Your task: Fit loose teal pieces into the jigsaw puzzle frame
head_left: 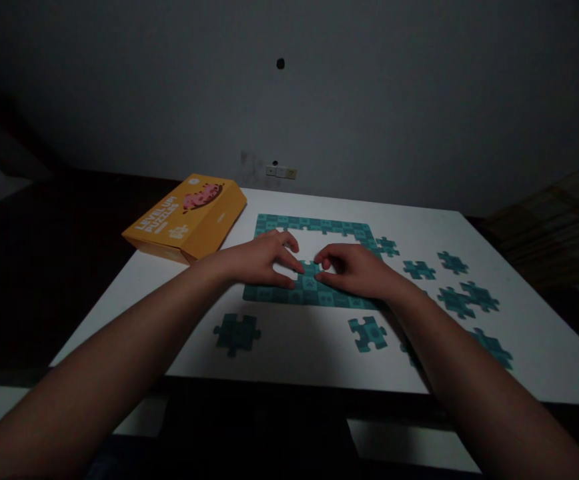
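A white table (519, 333) carries a teal puzzle frame (314, 227) lying flat, its long side running left to right across the view, with an orange box (189, 217) off to its left so the middle stays free for the work. Loose pieces (462, 297) lie scattered to the right and front within easy reach. The left hand (259, 260) and right hand (357, 270) meet fingertip to fingertip, pressing down on a small piece (310, 270) at the frame's near edge, apparently to seat it.
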A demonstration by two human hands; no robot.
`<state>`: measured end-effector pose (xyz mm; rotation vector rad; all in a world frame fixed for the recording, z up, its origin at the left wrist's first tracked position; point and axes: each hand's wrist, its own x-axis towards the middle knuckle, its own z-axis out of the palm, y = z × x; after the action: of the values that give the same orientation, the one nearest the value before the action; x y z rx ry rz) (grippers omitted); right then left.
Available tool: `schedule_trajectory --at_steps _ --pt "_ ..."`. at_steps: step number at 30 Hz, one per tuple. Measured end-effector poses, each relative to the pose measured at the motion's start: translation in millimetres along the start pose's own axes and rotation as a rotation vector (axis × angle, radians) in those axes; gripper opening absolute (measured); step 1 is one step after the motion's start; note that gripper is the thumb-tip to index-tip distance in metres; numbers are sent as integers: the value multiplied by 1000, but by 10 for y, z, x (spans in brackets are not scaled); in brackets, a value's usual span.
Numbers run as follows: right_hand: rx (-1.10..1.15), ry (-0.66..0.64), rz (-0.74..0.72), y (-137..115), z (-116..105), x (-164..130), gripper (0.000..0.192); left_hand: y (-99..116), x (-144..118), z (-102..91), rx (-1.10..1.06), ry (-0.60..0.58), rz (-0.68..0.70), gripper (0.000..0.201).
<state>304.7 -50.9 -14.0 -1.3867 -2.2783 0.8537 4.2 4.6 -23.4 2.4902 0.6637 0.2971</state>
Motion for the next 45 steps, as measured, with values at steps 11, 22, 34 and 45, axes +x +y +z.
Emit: schedule_trajectory --at_steps 11,22,34,45 --pt "53 68 12 -4 -160 -47 28 -2 13 4 -33 58 7 26" --pt "-377 228 32 -427 -743 -399 22 -191 13 -31 177 318 -88 36" --pt "-214 -83 128 -476 -157 -1403 52 -297 102 217 353 130 -318 84" --pt "-266 -61 61 -422 13 -1332 41 -311 60 159 383 175 -296 62"
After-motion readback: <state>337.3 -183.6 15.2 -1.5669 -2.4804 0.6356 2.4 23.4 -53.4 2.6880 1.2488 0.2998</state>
